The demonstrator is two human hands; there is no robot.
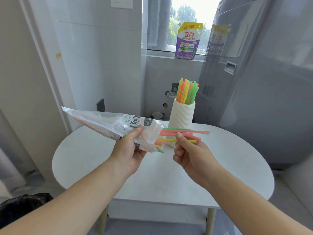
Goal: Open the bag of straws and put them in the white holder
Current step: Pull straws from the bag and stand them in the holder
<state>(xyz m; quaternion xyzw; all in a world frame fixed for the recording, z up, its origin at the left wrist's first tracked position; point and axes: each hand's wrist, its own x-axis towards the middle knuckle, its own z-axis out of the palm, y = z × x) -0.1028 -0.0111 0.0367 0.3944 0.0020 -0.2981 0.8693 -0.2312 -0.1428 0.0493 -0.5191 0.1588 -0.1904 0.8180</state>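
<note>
Straws (184, 133) in pink, green and yellow poking rightward from the open bag (108, 123), bag gripped mid-air by left hand (130, 150), right hand (189, 153) pinching the protruding straws, white holder (182, 116) just beyond on the round table (160, 175), already stuffed with upright straws.

Holder (181, 114) mouth crowded with upright straws (187, 91) — open air above.
</note>
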